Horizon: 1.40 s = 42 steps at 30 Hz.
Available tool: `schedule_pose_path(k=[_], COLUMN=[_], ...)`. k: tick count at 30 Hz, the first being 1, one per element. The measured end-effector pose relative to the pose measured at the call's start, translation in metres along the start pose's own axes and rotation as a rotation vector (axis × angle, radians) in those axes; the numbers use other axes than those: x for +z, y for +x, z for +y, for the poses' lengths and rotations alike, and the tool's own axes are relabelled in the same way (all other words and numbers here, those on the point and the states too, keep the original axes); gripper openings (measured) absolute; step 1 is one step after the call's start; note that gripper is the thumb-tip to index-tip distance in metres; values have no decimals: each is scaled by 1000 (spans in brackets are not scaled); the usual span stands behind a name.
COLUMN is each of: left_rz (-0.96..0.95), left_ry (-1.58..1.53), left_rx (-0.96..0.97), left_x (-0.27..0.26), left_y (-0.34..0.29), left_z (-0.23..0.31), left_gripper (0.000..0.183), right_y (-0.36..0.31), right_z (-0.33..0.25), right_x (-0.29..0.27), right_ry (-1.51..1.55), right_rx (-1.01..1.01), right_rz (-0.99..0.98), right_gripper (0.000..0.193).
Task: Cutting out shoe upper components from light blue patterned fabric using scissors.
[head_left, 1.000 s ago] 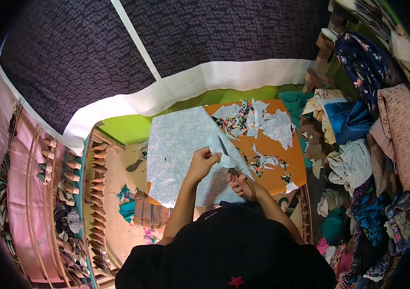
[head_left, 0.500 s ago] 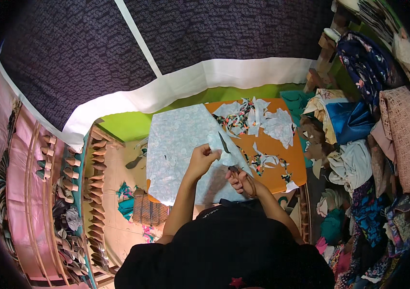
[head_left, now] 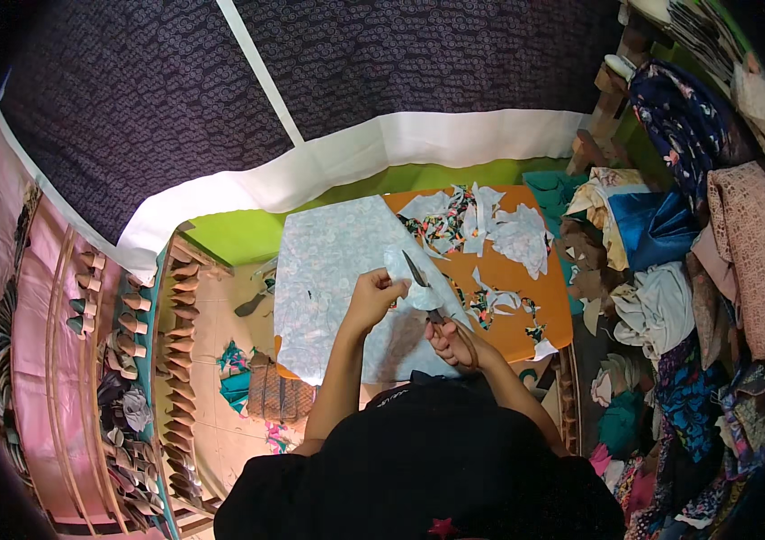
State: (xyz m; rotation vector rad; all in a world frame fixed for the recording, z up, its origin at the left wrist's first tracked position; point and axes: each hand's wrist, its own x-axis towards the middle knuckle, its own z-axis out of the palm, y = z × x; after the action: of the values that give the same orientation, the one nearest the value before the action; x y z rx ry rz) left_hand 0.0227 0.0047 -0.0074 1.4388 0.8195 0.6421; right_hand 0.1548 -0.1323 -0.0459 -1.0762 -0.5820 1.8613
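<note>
My left hand pinches the edge of a small pale piece of fabric between thumb and fingers. My right hand grips a pair of scissors by the handles, with the dark blades pointing away from me beside the piece. Both hands are over a large light blue-white sheet of fabric, which covers the left part of an orange tabletop. How much of the held piece is between the blades, I cannot tell.
Pale and floral fabric scraps lie on the table's far right. Piled cloths crowd the right side. Racks of shoe-shaped pieces stand on the left, near a brown patterned bundle on the floor. A dark patterned curtain hangs ahead.
The scissors have tilted slightly, and more of the blades shows above the pale piece. My right hand has shifted a little; my left keeps its pinch.
</note>
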Motion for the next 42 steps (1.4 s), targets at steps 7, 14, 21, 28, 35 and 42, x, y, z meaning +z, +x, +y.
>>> schedule_pose_path(k=[7, 14, 21, 28, 35, 42], left_rz=[8, -31, -28, -49, -131, -38], left_ry=[49, -8, 22, 66, 99, 73], left_rx=[-16, -18, -25, -78, -69, -69], left_x=[0, -2, 0, -2, -6, 2], left_y=[0, 2, 3, 4, 5, -2], left_z=[-4, -7, -9, -6, -9, 13], left_gripper=[23, 25, 24, 23, 25, 25], right_y=[5, 10, 6, 7, 6, 10], right_z=[3, 6, -3, 3, 2, 4], right_x=[4, -2, -1, -1, -4, -3], right_ry=[124, 143, 59, 43, -86, -140], right_rx=[-12, 49, -7, 11, -80, -41], right_rz=[4, 12, 34, 31, -85, 86], right_gripper=[29, 27, 26, 36, 72, 55])
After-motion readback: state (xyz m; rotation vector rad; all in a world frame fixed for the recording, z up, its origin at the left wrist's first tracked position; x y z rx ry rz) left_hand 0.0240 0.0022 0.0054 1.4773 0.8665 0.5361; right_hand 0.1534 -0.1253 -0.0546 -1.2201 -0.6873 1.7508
